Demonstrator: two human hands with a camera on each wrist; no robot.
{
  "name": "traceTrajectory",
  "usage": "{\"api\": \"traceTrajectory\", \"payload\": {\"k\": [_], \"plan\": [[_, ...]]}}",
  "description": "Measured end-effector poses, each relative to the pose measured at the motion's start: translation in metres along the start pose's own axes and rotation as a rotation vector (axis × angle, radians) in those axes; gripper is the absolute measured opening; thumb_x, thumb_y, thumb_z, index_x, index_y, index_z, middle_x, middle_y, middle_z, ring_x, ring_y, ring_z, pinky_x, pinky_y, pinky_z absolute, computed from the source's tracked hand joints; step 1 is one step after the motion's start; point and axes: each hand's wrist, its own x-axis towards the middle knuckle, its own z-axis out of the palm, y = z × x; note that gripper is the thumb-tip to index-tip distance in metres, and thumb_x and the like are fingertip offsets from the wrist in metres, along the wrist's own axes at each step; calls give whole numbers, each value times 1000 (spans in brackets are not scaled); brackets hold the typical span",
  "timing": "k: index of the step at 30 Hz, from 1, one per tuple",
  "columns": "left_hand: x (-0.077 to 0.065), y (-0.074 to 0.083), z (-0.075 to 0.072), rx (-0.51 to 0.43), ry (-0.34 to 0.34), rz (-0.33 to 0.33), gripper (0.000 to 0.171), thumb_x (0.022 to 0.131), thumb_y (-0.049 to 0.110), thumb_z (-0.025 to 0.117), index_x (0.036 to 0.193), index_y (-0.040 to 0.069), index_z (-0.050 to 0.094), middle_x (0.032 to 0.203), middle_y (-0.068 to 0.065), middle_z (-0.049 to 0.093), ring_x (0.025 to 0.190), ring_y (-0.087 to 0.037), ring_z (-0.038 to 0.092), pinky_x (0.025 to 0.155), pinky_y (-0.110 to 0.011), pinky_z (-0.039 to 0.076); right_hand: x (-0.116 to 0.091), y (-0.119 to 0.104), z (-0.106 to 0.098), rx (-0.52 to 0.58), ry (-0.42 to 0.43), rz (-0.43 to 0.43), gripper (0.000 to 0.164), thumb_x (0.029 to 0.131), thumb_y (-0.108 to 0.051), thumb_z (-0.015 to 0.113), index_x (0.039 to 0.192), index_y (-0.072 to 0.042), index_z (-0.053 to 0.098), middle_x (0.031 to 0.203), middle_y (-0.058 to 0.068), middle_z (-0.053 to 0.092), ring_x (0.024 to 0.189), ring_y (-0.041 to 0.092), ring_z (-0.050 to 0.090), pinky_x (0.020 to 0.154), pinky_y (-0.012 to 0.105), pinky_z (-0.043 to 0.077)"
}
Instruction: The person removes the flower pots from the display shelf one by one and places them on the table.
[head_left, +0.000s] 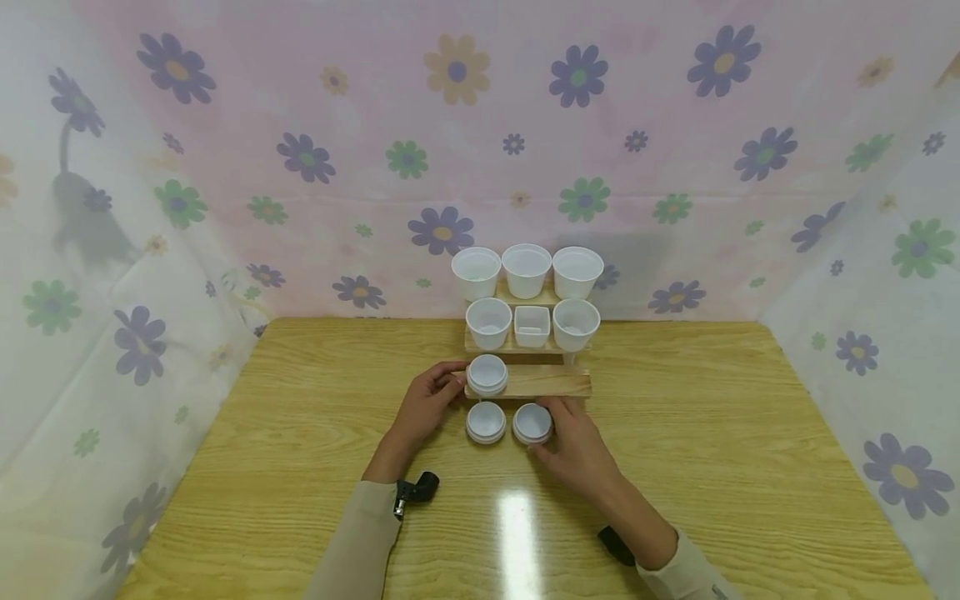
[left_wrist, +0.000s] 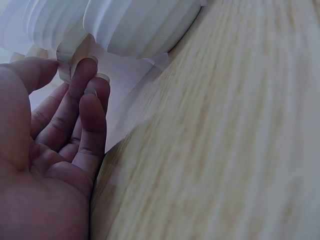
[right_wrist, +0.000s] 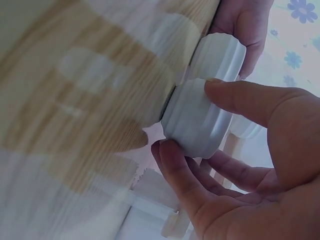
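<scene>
In the head view a stepped rack with wooden shelves [head_left: 547, 381] stands on the table. My left hand [head_left: 425, 406] is at the left end of its lowest shelf, thumb and fingertips pinching the board's end [left_wrist: 67, 57] in the left wrist view. Just beside those fingers, a small round white pot [head_left: 487, 375] sits on that shelf. Between thumb and fingers, my right hand [head_left: 579, 446] grips another small white pot [right_wrist: 195, 120], low at the table in front of the rack. A matching pot [head_left: 486, 422] stands on the table to its left.
On the middle shelf are two round white cups [head_left: 489, 323] [head_left: 576, 325] with a square one [head_left: 532, 326] between them. Three larger cups [head_left: 527, 271] line the top shelf. Behind the table [head_left: 337, 367] hangs a flowered cloth [head_left: 360, 183].
</scene>
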Motion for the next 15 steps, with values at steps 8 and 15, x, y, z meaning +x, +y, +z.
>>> {"api": "traceTrajectory", "payload": {"k": [8,15], "plan": [[0,-2,0,1,7,23,31,109,18,62,137,6,68,95,-7,74,86,-18,68,78,-29,56,0,-2,-1,-19,40,-24,57,77,-7,94,125,3,65,119,17,64,107,32,67,89,47,59],[0,0,0,-7,5,17,30,109,17,62,137,6,68,95,-8,75,86,-18,69,78,-29,57,0,-3,-3,-24,56,-35,55,78,-11,94,125,1,67,117,14,65,104,27,67,87,44,59]]}}
